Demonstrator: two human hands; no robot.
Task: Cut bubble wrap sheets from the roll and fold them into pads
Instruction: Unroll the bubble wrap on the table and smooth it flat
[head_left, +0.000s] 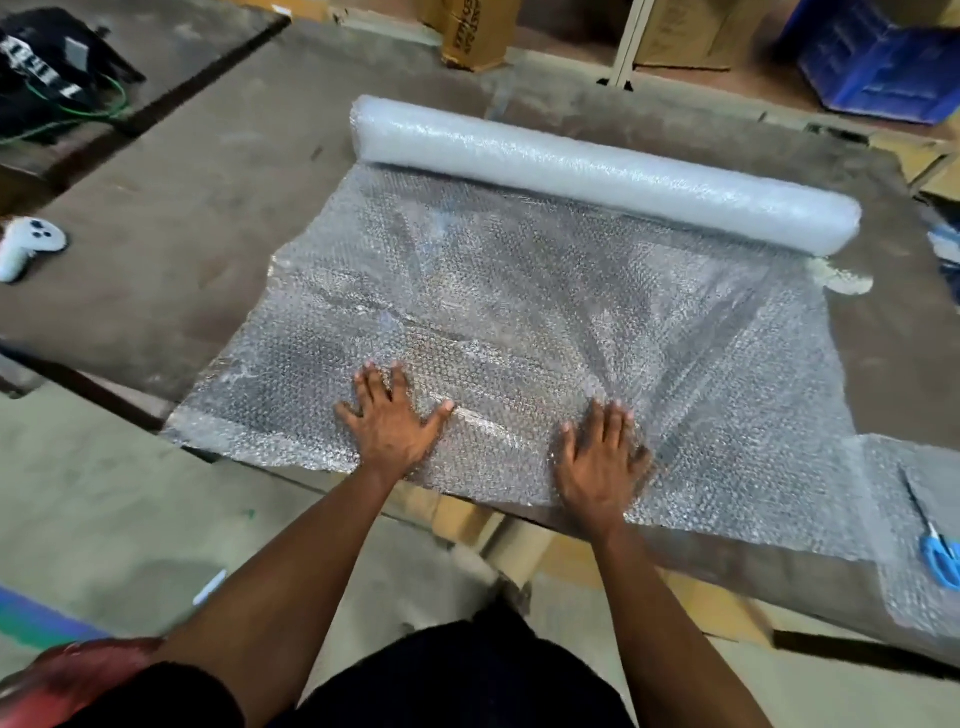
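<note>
Both palms press flat, fingers spread, gripping nothing, on the near edge of the sheet (519, 312) drawn across the counter (208, 208); left hand (392, 423) and right hand (600, 457) sit side by side; the roll (597, 171) lies far of them, long axis left to right; scissors (940, 556) rest at the right, nearer the right hand; writing on the far boxes (475, 36) is unreadable.
</note>
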